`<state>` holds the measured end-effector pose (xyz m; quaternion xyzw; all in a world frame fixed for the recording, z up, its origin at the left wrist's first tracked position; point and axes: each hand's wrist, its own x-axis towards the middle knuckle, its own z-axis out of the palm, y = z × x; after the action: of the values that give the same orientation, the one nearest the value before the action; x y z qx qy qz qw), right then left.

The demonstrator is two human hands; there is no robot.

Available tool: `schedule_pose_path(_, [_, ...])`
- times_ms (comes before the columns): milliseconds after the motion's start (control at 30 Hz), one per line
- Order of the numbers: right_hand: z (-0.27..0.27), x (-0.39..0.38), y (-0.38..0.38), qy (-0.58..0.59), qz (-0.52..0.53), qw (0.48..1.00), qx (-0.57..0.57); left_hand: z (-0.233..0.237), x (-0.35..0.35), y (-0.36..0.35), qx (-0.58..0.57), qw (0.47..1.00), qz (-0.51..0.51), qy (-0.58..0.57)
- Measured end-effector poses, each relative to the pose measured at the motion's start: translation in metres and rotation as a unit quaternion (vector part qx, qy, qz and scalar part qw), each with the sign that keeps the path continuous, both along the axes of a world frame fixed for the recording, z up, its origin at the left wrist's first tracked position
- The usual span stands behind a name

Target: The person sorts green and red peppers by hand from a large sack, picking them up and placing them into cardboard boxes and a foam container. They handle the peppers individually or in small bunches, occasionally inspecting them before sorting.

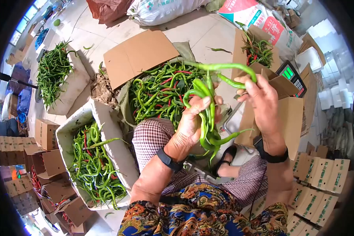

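Note:
My left hand (193,120) is closed around a bunch of green peppers (208,114), whose tips hang down below the fingers. To its right, my right hand (259,94) pinches a long curved green pepper (228,67) between thumb and fingers, and another green pepper reaches from this hand toward the bunch. Behind my left hand an open sack (125,103) holds a heap of green peppers with some red ones (161,92). Both hands are raised above my lap.
A white foam box (120,147) of peppers stands at the left, another pepper-filled foam box (72,88) behind it. A cardboard flap (139,55) leans at the sack. On the right are open cartons (293,114), a scale (293,78) and stacked boxes (322,173). Full sacks (165,10) lie at the back.

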<state>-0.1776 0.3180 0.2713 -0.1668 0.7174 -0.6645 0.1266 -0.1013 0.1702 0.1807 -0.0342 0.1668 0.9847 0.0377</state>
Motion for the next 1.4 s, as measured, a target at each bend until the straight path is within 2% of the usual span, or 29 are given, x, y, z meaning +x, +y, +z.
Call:
schedule_pose_path(33, [-0.009, -0.007, 0.005, -0.039, 0.01, 0.997, -0.07, -0.002, -0.001, -0.001, 0.0, 1.0, -0.002, 0.002])
schedule_pose_path(200, [-0.018, -0.019, 0.02, -0.105, 0.053, 0.984, -0.137, 0.0, 0.001, -0.002, -0.042, 0.998, -0.032, -0.014])
schedule_pose_path(300, [-0.02, -0.022, 0.029, -0.154, 0.059, 0.968, -0.189, -0.005, -0.001, -0.002, -0.058, 0.998, -0.018, -0.014])
schedule_pose_path(467, [-0.018, -0.026, 0.06, -0.229, 0.008, 0.934, -0.275, -0.001, -0.001, 0.001, -0.052, 0.998, -0.004, -0.035])
schedule_pose_path(533, [-0.017, -0.023, 0.076, -0.225, -0.019, 0.934, -0.278, -0.005, -0.001, -0.002, -0.043, 0.999, -0.02, -0.004])
schedule_pose_path(667, [-0.024, -0.034, 0.153, -0.214, -0.044, 0.929, -0.298, -0.008, 0.0, -0.003, -0.038, 0.999, -0.027, 0.005])
schedule_pose_path(700, [-0.02, -0.033, 0.167, -0.171, -0.139, 0.953, -0.206, -0.008, 0.001, -0.002, -0.042, 0.999, -0.023, -0.004])
schedule_pose_path(733, [-0.022, -0.033, 0.179, -0.128, -0.174, 0.966, -0.14, -0.007, 0.002, -0.001, -0.043, 0.999, -0.024, -0.008])
schedule_pose_path(767, [-0.027, -0.032, 0.188, -0.093, -0.288, 0.952, -0.04, -0.006, 0.001, 0.001, -0.046, 0.999, -0.016, -0.024])
schedule_pose_path(800, [-0.029, -0.029, 0.191, -0.054, -0.394, 0.916, 0.062, -0.006, 0.0, 0.002, -0.049, 0.998, -0.008, -0.037])
schedule_pose_path(833, [-0.021, -0.02, 0.182, -0.059, -0.394, 0.915, 0.063, -0.007, -0.003, 0.002, -0.023, 1.0, -0.01, -0.012])
schedule_pose_path(900, [-0.001, 0.011, 0.154, -0.014, -0.254, 0.935, 0.246, -0.006, -0.004, 0.005, 0.015, 0.999, -0.001, -0.03])
schedule_pose_path(967, [0.009, 0.053, 0.108, 0.004, -0.068, 0.975, 0.21, -0.008, -0.007, 0.004, 0.075, 0.997, -0.008, -0.027])
schedule_pose_path(1000, [-0.005, 0.07, 0.093, -0.007, -0.024, 0.979, 0.2, -0.008, -0.008, 0.004, 0.073, 0.997, 0.004, -0.026])
schedule_pose_path(1033, [-0.002, 0.083, 0.066, 0.253, 0.081, 0.91, 0.317, -0.008, -0.009, 0.004, 0.08, 0.997, 0.011, -0.022])
schedule_pose_path(1133, [-0.028, 0.112, 0.027, 0.308, 0.067, 0.911, 0.268, -0.007, -0.009, 0.001, 0.079, 0.995, 0.041, -0.036])
schedule_pose_path(1200, [-0.045, 0.117, 0.01, 0.36, 0.022, 0.881, 0.308, -0.012, -0.009, -0.002, 0.073, 0.995, 0.059, -0.03])
schedule_pose_path(1300, [-0.07, 0.11, -0.001, 0.391, -0.009, 0.867, 0.309, -0.016, -0.01, -0.003, 0.065, 0.992, 0.08, -0.07])
schedule_pose_path(1333, [-0.07, 0.106, -0.002, 0.393, -0.006, 0.867, 0.306, -0.018, -0.011, -0.005, 0.05, 0.99, 0.098, -0.092])
schedule_pose_path(1367, [-0.068, 0.103, 0.001, 0.342, -0.009, 0.894, 0.29, -0.022, -0.012, -0.007, 0.068, 0.987, 0.104, -0.099])
schedule_pose_path(1400, [-0.066, 0.1, 0.004, 0.289, -0.011, 0.917, 0.274, -0.023, -0.01, -0.008, 0.039, 0.989, 0.106, -0.095])
